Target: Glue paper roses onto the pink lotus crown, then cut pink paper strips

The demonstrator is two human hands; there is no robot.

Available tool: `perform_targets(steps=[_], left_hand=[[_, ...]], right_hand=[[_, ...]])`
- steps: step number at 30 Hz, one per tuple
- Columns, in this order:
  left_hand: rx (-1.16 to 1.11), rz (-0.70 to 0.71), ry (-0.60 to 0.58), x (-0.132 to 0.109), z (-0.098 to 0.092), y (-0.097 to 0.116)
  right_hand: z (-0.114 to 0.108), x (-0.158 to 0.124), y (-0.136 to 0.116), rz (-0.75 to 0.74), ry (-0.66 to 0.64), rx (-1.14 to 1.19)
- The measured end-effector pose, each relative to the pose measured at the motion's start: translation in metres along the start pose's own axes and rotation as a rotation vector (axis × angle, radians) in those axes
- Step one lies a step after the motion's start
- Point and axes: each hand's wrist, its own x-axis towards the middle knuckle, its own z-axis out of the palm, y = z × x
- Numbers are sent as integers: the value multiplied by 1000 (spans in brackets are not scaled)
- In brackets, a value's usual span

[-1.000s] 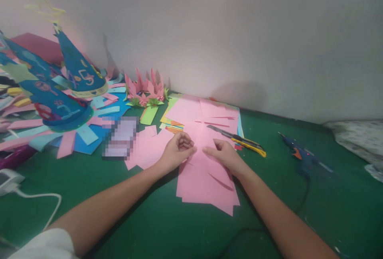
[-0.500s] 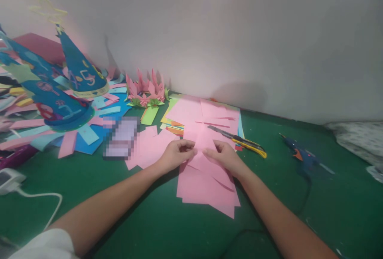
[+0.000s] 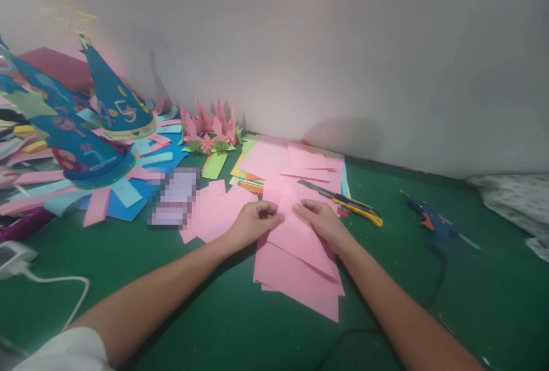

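Several sheets of pink paper lie overlapped in front of me on the green table. My left hand is closed in a pinch at the left edge of a folded piece of pink paper. Its fingers are curled, with the thumb on the near side. Across from it, my right hand grips the same piece near its right side, thumb and fingertips close together. The piece's exact folds blur into the pink sheets below. Just beyond my right hand lies a yellow utility knife, blade pointing away to the left.
A pixelated phone rests left of the paper. Further left stand blue cone hats with paper strips. A pink paper crown sits by the wall. On the right are a blue glue gun with its cord and a patterned cloth.
The folded pink paper has shifted and spreads wider toward me. My right thumb and fingers have moved slightly up along it. My left hand has barely moved.
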Motion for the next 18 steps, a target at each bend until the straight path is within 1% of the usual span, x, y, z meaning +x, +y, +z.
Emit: perform_targets(steps=[4,8,11,15,18], left_hand=[[-103,29,20,1,2,-5],[-176,58,27,1,3,-4],[-143,62,14,-1,3,-2],[-17,64,2,-3,2,-2],[48,92,-20,-5,2,-1]], right_hand=[[2,0,1,-29,40,6],[2,0,2,-54,63,-41],[1,0,3,-37,54,-27],[1,0,3,-29,50,-34],[1,0,2,-31,43,5]])
